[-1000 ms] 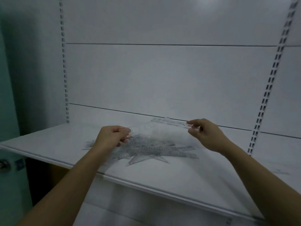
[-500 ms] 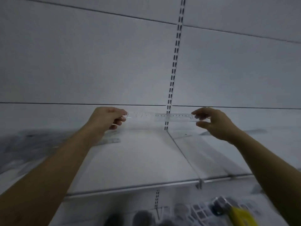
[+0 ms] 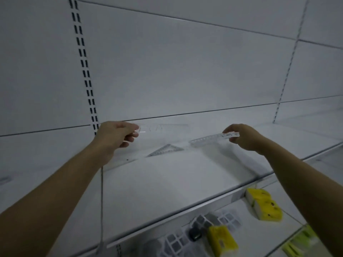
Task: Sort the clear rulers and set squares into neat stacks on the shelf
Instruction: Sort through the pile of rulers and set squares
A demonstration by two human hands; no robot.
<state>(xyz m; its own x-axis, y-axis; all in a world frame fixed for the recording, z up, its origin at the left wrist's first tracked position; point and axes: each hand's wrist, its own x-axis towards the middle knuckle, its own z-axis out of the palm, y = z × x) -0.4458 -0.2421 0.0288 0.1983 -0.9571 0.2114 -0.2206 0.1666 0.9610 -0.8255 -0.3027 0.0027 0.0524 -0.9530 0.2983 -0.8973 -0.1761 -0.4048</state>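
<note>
My left hand pinches a faint clear set square just above the back of the white shelf. The clear ruler is gripped at its right end by my right hand; its left end dips toward the shelf. Between my hands a clear set square lies flat on the shelf. Another clear strip, a ruler by its look, lies under my left wrist.
A slotted upright runs up the back panel behind my left hand, and another stands at the right. On the lower shelf lie yellow packs and grey puzzle cubes. A clear ruler lies far left.
The view has swung right along the shelf. Half a second ago both hands held one ruler level; now my right hand holds it, tilted down, and my left holds a separate clear piece.
</note>
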